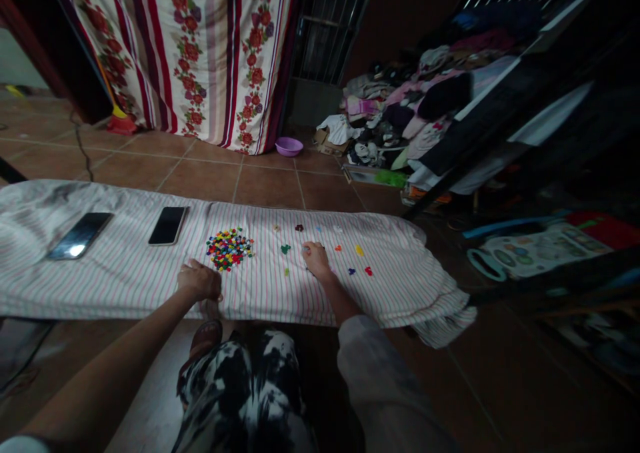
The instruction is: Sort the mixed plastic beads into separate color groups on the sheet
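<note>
A pile of small multicoloured pieces (230, 248) lies on the striped cloth (270, 300). My left hand (200, 280) rests on the cloth just below the pile; its fingers are partly hidden. To the right, my right hand (316, 260) reaches down among small same-colour groups, fingers pressed together; anything between them is too small to name. Near it lie a green group (285, 248), an orange one (338, 248), a yellow one (359, 250), a red one (369, 271), a dark blue one (351, 271) and a brown one (299, 227).
Two phones, one dark (168, 226) and one with a bright reflection (81, 235), lie on the cloth's left part. Beyond are a flowered curtain (215, 60), a purple basin (289, 146) and heaped clothes (400, 113). A red dustpan or broom (121, 124) stands far left.
</note>
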The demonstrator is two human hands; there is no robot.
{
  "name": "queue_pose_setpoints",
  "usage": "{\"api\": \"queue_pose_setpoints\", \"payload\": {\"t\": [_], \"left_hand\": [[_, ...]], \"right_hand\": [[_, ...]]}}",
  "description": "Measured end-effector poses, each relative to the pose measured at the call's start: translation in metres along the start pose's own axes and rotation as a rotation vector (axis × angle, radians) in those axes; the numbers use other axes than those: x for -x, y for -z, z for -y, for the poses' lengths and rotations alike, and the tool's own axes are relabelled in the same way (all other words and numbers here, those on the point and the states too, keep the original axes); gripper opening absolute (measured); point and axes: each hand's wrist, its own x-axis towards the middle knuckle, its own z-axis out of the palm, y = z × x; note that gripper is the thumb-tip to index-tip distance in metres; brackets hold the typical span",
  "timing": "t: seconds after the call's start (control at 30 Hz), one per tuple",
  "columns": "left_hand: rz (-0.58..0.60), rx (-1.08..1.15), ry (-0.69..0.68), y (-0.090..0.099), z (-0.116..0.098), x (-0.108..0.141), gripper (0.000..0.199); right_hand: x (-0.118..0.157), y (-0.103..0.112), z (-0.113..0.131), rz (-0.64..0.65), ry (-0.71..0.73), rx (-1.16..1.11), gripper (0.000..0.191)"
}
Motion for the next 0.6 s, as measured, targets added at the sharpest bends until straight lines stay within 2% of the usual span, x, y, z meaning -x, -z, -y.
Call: {"api": "queue_pose_setpoints", "payload": {"t": [0.27,0.6], "left_hand": [[0.0,0.017,-0.016,0.0,0.001,0.0,0.092],[-0.047,0.064,-0.038,-0.004,0.003,0.0,0.085]], "right_hand": [[0.001,-0.001,0.004,0.063,0.036,-0.066,0.022],[0.002,0.007,0.016,0.141,-0.016,0.037,0.026]]}}
